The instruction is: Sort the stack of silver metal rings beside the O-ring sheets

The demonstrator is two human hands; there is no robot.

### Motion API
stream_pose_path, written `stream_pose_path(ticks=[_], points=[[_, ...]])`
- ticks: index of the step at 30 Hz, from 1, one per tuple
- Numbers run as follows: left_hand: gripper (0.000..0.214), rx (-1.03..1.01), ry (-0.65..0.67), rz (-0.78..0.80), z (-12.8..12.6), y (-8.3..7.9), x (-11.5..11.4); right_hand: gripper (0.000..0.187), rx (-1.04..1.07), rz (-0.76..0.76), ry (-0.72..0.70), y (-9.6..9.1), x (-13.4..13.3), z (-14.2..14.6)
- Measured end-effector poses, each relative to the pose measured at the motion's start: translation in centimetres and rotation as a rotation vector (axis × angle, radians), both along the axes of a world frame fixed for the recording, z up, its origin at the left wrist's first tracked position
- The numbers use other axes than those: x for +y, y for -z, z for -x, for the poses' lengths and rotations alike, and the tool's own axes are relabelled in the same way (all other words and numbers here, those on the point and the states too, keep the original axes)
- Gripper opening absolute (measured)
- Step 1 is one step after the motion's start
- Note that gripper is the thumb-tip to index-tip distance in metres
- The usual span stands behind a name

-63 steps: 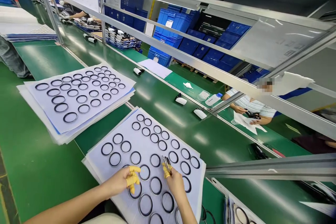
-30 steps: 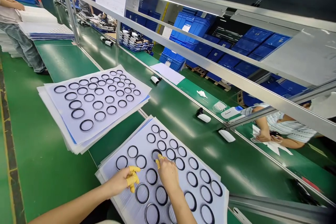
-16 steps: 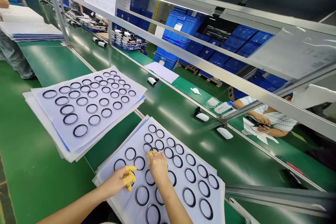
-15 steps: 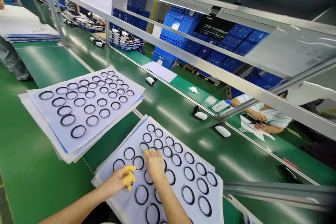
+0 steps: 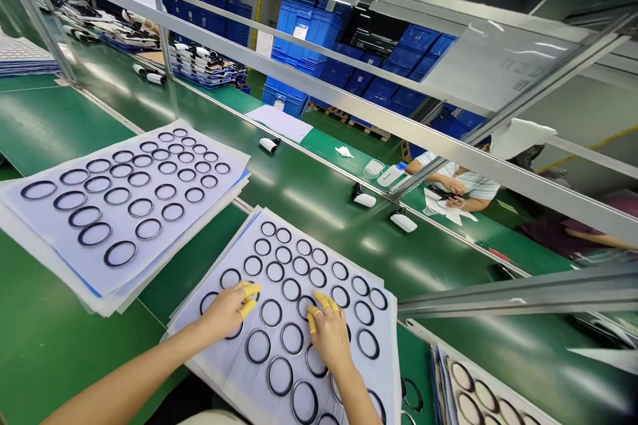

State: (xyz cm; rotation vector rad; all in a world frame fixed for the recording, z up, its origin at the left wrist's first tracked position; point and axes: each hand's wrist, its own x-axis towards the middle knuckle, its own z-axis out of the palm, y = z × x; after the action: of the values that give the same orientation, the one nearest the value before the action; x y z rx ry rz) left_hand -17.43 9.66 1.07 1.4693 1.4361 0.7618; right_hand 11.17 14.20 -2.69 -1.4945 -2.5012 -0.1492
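My left hand (image 5: 228, 311), with yellow finger cots, is over the left part of a white sheet (image 5: 226, 382) laid with rows of black rings. Its thumb and fingers are apart beside a partly hidden ring. In the middle of the same sheet, my right hand (image 5: 329, 335), also in yellow cots, has its fingers spread at the edge of a black ring (image 5: 300, 306). The fingertips cover part of that ring, so contact is hard to judge. Other rings, such as one black ring with a silvery inner edge (image 5: 272, 313), lie flat between the hands.
A second stack of sheets with rings (image 5: 149, 199) lies to the left. More rings on a stack (image 5: 468, 405) show at lower right. Beyond a metal rail frame (image 5: 319, 89), white devices (image 5: 403, 222) rest on the green bench, and a co-worker's hands (image 5: 453, 192) handle something dark.
The view has swung to the right. My right hand has moved right across the sheet, from a ring near its upper left to the middle, and its fingers are spread wider. My left hand stays at the left.
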Motion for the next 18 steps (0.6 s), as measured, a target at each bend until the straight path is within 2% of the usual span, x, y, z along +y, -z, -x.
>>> stream_pose_path(ticks=[4,8,13,15,18], points=[[0.035,0.113,0.104,-0.097,-2.4,-0.6,0.8,0.018,0.032,-0.022,0.101,1.4,0.0,-2.1],[0.033,0.21,0.262,-0.18,-5.4,-0.6,0.0,0.018,0.086,-0.059,0.253,1.7,-1.7,-6.3],[0.026,0.293,0.481,-0.266,-10.4,-0.8,-0.8,0.031,0.125,-0.079,0.359,1.4,-8.0,-12.6],[0.023,0.307,0.569,-0.298,-12.8,-0.9,-1.1,0.029,0.105,-0.067,0.407,1.7,-10.8,-15.0],[0.019,0.306,0.681,-0.345,-16.2,-1.1,-1.8,0.019,0.046,-0.046,0.562,2.8,-14.2,-18.5]])
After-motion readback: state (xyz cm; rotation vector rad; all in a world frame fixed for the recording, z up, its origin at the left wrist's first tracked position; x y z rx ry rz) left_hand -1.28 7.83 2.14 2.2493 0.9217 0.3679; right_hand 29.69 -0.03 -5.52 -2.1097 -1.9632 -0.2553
